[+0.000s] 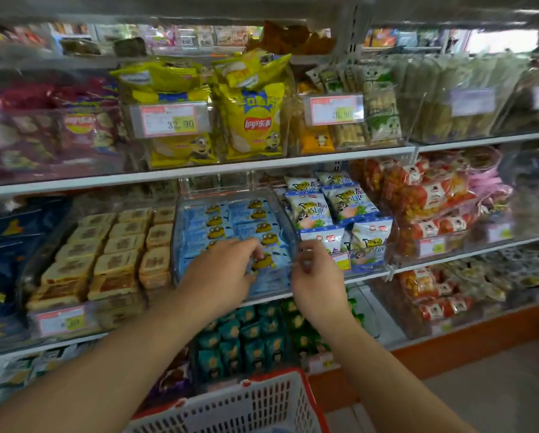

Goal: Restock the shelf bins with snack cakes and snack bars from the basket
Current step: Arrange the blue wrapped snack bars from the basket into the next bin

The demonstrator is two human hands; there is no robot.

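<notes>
Shop shelving: left hand pinches a flat-lying blue snack cake; right hand grips the bin rim.

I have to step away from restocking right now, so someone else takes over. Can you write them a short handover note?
Left hand: holds a light-blue snack pack at the front of the clear bin on the middle shelf.
Right hand: fingers curled at the bin's front right corner; whether it grips the rim is unclear.
Done: the bin already holds rows of blue packs.
Left: seat this pack, then check the red basket below; its contents are not visible.
</notes>
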